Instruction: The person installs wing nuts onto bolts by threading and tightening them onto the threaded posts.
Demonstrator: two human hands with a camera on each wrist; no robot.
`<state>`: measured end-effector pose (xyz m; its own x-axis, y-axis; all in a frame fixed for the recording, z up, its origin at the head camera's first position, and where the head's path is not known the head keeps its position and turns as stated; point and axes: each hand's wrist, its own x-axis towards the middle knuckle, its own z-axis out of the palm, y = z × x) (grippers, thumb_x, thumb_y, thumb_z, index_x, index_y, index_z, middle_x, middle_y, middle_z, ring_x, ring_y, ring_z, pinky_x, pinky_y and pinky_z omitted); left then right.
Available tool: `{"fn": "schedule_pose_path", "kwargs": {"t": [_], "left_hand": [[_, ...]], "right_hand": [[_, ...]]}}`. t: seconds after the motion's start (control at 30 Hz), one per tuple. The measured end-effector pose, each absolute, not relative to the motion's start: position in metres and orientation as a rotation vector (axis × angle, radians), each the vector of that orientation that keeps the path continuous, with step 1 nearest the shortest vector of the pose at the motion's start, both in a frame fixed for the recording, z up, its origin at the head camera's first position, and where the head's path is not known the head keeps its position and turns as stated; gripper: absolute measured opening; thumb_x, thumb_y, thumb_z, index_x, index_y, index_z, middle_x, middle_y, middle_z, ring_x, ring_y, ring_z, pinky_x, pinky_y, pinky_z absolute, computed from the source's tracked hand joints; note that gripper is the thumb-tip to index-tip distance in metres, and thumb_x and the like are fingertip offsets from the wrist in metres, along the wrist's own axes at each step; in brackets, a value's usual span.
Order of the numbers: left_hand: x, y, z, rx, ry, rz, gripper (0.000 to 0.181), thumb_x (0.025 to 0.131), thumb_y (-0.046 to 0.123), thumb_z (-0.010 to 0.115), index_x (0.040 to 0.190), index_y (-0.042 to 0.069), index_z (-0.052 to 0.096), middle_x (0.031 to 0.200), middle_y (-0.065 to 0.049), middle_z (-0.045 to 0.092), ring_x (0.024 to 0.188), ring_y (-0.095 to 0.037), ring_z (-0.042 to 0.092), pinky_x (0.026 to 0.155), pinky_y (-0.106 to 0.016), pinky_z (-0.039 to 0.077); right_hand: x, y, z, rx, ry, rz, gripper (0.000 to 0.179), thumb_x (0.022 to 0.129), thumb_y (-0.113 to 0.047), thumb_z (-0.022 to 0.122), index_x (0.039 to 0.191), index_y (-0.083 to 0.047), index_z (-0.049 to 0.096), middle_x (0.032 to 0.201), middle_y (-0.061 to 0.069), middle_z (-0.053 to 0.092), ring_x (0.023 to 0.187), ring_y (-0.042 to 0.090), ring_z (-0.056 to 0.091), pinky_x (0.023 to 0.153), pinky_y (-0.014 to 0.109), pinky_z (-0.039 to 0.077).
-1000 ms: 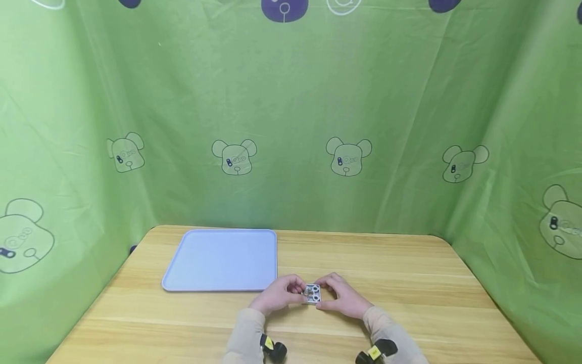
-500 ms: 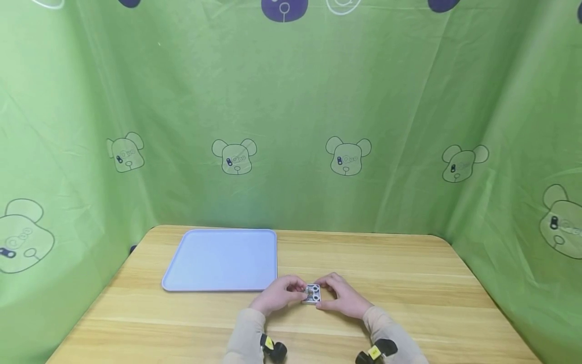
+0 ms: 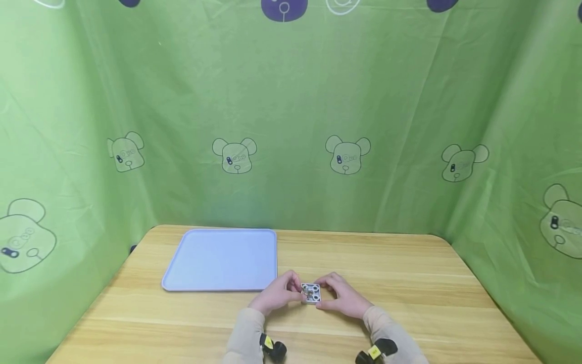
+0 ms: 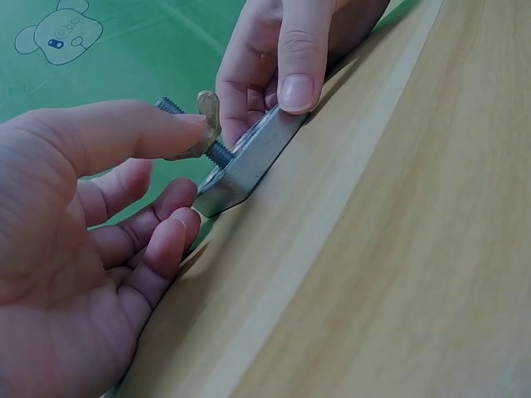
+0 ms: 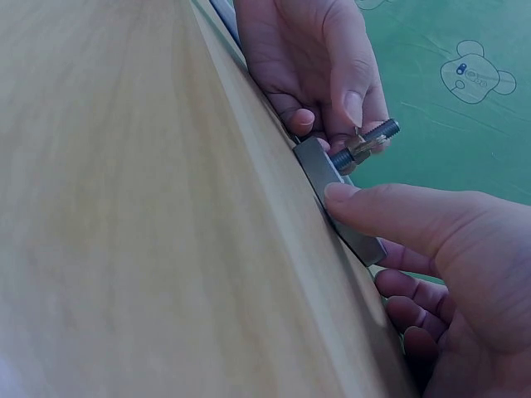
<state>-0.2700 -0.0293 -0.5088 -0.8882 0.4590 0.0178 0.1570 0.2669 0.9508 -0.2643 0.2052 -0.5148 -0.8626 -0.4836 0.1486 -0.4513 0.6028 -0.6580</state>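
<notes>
A small square metal block [image 3: 311, 286] with round holes lies flat on the wooden table. From its top stands a threaded bolt [image 4: 220, 155], and a brass-coloured wing nut [image 4: 208, 112] sits partway along the thread. My left hand [image 3: 278, 294] is at the block's left side, its extended thumb touching a wing of the nut. The other left fingers are bent loosely below and apart from the nut in the left wrist view. My right hand [image 3: 343, 298] grips the block from the right, thumb [image 5: 344, 195] on the near side and fingers on the far side.
A pale blue tray [image 3: 223, 260] lies at the table's back left, close to my left hand. The wooden table [image 3: 391, 268] ends at a green patterned curtain [image 3: 291, 101] on the back and both sides. A small black camera is strapped to each sleeve.
My left fingers have drawn back and spread from the thumb, uncovering more of the block's left side. My right hand and the block have hardly moved.
</notes>
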Motion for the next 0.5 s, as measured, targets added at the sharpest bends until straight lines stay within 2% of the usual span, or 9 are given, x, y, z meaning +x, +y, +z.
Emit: {"fn": "schedule_pose_path", "kwargs": {"t": [0.2,0.5], "left_hand": [[-0.2716,-0.0297,-0.5082,0.590,2.275,1.657,0.026,0.077,0.008,0.074,0.091,-0.003,0.055,0.084,0.002,0.054,0.081,-0.014,0.050,0.076,-0.028,0.039],[-0.2726,-0.0312,-0.5051,0.602,2.208,1.686,0.028,0.076,0.003,0.075,0.100,0.000,0.062,0.093,-0.010,0.062,0.084,-0.014,0.052,0.079,-0.027,0.042]], "right_hand": [[-0.2659,0.2038,-0.5146,-0.801,2.778,-1.115,0.049,0.079,-0.039,0.077,0.120,-0.015,0.062,0.111,0.000,0.055,0.105,0.018,0.051,0.094,0.032,0.044],[-0.2662,0.2015,-0.5132,-0.784,2.780,-1.119,0.050,0.079,-0.039,0.077,0.120,-0.015,0.062,0.111,0.000,0.055,0.104,0.017,0.050,0.094,0.031,0.044]]}}
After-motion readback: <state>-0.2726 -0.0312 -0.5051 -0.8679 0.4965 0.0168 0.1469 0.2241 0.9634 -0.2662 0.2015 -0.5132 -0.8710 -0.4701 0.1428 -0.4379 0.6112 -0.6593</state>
